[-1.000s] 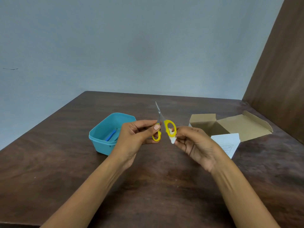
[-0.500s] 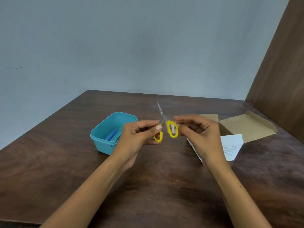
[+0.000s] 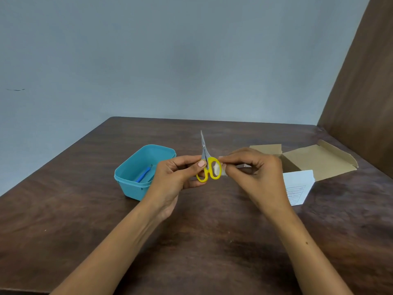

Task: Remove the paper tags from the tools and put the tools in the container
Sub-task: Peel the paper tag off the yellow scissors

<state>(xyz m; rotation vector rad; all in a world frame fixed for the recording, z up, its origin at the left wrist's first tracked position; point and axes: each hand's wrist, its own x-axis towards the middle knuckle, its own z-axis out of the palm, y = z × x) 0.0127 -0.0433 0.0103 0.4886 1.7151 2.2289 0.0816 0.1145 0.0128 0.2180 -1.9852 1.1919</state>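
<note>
**Tag coming off the scissors**

The left hand pinches the yellow-handled scissors upright, likely to steady them. The right hand, fingers curled, pinches the white paper tag at the handle loop. The blue container sits on the desk, left of the fingers.

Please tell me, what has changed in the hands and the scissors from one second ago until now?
The right hand turned over: a second ago it pinched the white paper tag from below, now its fingers curl over from above, pinching it at the yellow handle loop. The left hand still holds the scissors upright by the other loop. The blue container, cardboard box and white sheet stayed put.
</note>
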